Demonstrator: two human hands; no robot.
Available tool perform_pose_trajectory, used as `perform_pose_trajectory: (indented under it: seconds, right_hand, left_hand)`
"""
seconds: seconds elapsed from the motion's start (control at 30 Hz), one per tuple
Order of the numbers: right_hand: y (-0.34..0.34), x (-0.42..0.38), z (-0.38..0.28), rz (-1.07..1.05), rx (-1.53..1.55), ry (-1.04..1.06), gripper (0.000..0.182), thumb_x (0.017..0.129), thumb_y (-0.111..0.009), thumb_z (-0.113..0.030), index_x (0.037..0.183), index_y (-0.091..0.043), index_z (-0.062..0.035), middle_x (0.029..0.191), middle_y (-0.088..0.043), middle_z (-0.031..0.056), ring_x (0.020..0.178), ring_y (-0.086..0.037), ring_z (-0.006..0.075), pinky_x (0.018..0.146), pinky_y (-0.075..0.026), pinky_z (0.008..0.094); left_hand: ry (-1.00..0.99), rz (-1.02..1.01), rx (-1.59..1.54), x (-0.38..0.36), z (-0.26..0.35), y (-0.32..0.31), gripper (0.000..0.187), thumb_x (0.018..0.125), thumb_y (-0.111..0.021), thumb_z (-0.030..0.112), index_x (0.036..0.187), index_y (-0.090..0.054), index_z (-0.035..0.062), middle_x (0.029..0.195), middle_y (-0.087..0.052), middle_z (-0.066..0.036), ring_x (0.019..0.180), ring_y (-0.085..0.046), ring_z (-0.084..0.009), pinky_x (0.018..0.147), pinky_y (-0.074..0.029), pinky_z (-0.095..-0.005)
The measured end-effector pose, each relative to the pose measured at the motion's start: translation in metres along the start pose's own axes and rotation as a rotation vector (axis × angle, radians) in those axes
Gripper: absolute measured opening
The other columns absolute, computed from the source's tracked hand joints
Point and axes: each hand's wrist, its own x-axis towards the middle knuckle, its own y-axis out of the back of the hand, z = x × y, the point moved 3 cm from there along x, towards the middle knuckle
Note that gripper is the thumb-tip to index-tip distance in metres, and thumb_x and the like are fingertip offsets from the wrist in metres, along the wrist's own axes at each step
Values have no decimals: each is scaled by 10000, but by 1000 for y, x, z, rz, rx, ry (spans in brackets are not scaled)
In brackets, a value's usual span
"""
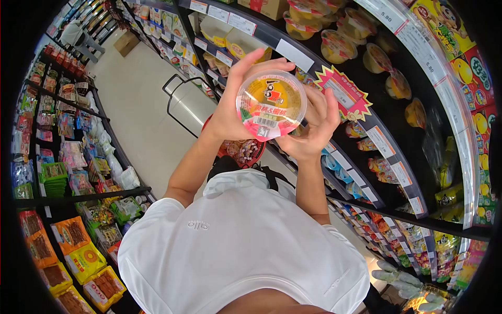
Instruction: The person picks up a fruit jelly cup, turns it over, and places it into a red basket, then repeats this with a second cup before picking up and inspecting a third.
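Observation:
A round fruit jelly cup (271, 104) with yellow contents is held up in front of my chest, its printed, barcoded lid facing me. My left hand (234, 97) grips it from the left side, fingers curled over the far edge. From the right, my right hand (312, 125) closes on the same cup, thumb low at the rim and fingers bent along its side. Below the hands, partly hidden by them, a red basket (260, 152) holds several small wrapped items.
To the right, a dark shelf (361, 68) carries similar fruit cups (339, 46) and price tags. A pink starburst sign (343, 94) juts out beside my right hand. Packaged snacks (70, 233) line the left shelves. Up the aisle are a cardboard box (126, 44) and another person (76, 35).

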Motion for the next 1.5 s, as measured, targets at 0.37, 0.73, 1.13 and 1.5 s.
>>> perform_pose_trajectory:
  seconds: [0.37, 0.73, 1.13, 1.5]
  right_hand:
    - [-10, -3, -1, -14, 222, -100, 1038, 632, -782, 33, 1477, -182, -24, 1340, -478, 322, 1222, -542, 382, 1033, -420, 450]
    - [-14, 3, -3, -2, 141, -154, 1039, 621, -837, -18, 1450, -210, 7, 1291, -529, 307, 1185, -564, 381, 1031, -415, 459]
    - [-10, 2, 4, -133, 173, -240, 960, 639, -785, 15, 1436, -250, 30, 1281, -527, 228, 1172, -551, 306, 1030, -391, 412]
    - [-10, 6, 8, -108, 451, -311, 937, 669, -751, -31, 1450, -238, 32, 1346, -473, 250, 1233, -507, 310, 1022, -404, 422]
  left_hand:
    - [147, 46, -129, -6, 5, 4, 1134, 576, -919, 106, 1468, -227, 10, 1330, -532, -202, 1228, -539, -254, 1038, -432, -375]
    - [158, 113, -125, -7, 7, 10, 1090, 569, -919, 100, 1444, -277, 3, 1318, -545, -189, 1213, -551, -239, 1034, -441, -367]
    - [180, 146, -31, -10, 1, 18, 1073, 577, -907, 79, 1446, -283, 4, 1329, -543, -173, 1215, -546, -218, 1035, -437, -349]
    - [185, 183, -25, -6, -4, 22, 1030, 593, -912, 105, 1434, -324, 17, 1321, -565, -180, 1188, -577, -222, 1009, -465, -346]
